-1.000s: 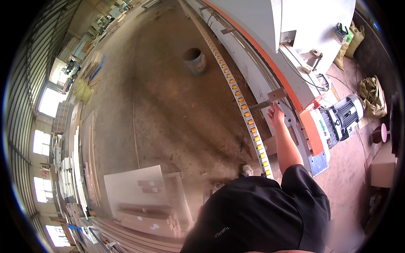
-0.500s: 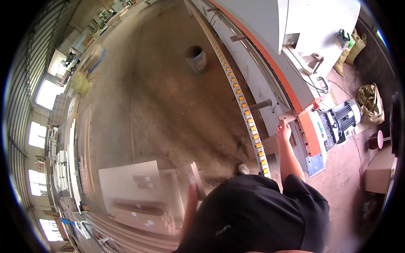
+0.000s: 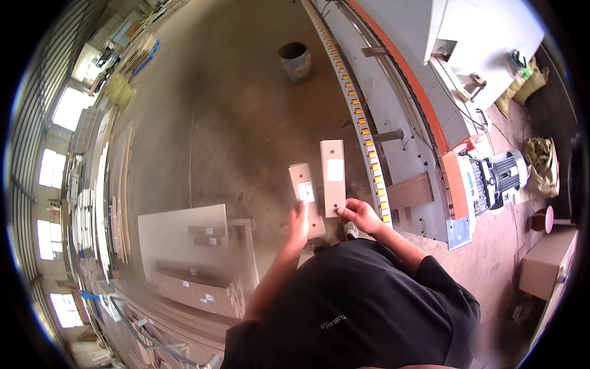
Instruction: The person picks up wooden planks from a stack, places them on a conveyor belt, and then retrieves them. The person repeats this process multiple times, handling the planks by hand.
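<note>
In front of my body, my left hand [image 3: 299,224] is closed round a narrow light-brown wooden board [image 3: 297,173] with holes and a white label. Just to its right, my right hand [image 3: 361,216] pinches the lower end of a second narrow board [image 3: 332,190], which bears a pale label and a hole near each end. Both boards are held up side by side above the floor, tilted slightly, with a small gap between their upper parts. A brown board [image 3: 410,192] lies at the near part of the long machine, right of my right hand.
The machine's rail with yellow rollers [image 3: 365,132] runs away on the right, ending near an orange guard [image 3: 455,184] and a motor [image 3: 504,172]. A bucket [image 3: 297,64] stands on the floor ahead. To the left are a pale panel [image 3: 169,234] and stacked boards [image 3: 209,298].
My right hand has come back from the machine's near end to my front and now holds a board. My left hand has risen with its board and moved right, beside it.
</note>
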### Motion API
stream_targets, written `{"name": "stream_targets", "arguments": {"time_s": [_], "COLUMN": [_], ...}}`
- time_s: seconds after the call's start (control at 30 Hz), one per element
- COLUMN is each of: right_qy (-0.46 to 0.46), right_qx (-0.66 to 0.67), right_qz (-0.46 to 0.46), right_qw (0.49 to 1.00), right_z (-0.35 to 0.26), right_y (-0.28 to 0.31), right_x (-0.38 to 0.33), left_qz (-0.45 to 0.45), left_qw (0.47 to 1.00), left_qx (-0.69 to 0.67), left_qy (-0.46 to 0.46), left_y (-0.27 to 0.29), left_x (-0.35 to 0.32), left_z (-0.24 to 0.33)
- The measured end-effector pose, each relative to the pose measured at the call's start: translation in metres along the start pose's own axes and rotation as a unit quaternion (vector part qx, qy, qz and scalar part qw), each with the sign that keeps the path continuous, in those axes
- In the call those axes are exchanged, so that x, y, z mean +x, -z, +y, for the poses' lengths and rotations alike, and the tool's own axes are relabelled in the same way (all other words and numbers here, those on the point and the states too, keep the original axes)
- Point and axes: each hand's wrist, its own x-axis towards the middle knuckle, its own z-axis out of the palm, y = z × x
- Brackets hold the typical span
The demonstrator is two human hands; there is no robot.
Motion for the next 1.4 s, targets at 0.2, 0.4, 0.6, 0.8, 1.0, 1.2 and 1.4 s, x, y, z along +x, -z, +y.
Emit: {"name": "stream_targets", "arguments": {"time_s": [0.2,0.4,0.6,0.8,1.0,1.2,1.4], "right_qy": [0.011,0.085,0.035,0.035,0.068,0.103,0.058], "right_qx": [-0.238,-0.512,-0.618,-0.651,-0.631,-0.454,-0.018], "right_qz": [-0.127,-0.171,-0.238,-0.248,-0.246,-0.005,0.325], "right_qw": [0.963,0.838,0.749,0.717,0.733,0.885,0.944], "right_z": [-0.04,-0.04,-0.063,-0.065,-0.066,-0.043,0.011], "right_y": [-0.028,-0.035,-0.054,-0.055,-0.047,0.005,0.148], "right_x": [-0.008,0.004,0.002,0.002,0.003,0.02,0.087], "left_qz": [0.027,0.005,-0.011,-0.026,-0.027,-0.074,-0.044], "left_qw": [0.995,0.976,0.993,0.973,0.979,0.981,0.975], "left_qx": [-0.101,-0.212,-0.103,-0.206,-0.175,-0.161,-0.176], "left_qy": [-0.003,0.052,0.051,0.105,0.102,0.075,0.127], "left_y": [0.002,0.019,0.014,0.004,0.005,0.006,0.019], "left_x": [-0.006,-0.006,-0.013,-0.018,-0.012,-0.022,-0.028], "left_z": [-0.017,-0.048,-0.045,-0.026,-0.029,-0.004,-0.015]}}
